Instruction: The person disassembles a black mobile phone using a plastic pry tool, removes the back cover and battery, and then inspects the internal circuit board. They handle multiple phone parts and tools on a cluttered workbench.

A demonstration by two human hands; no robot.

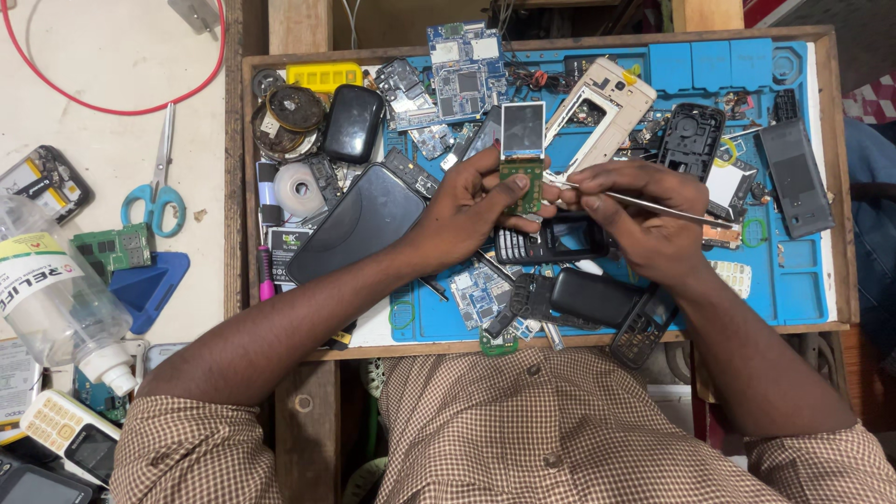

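My left hand holds a small phone circuit board upright, with a little screen at its top and a green board below. My right hand grips thin metal tweezers, and their tip touches the right edge of the green board. Just under both hands lies a black keypad phone on the blue work mat. Both forearms reach in from the bottom, with checked sleeves.
The wooden tray is crowded with phone shells, circuit boards, a black phone back, a tape roll and a grey battery cover. Left of the tray lie blue-handled scissors, a clear bottle and a red cable.
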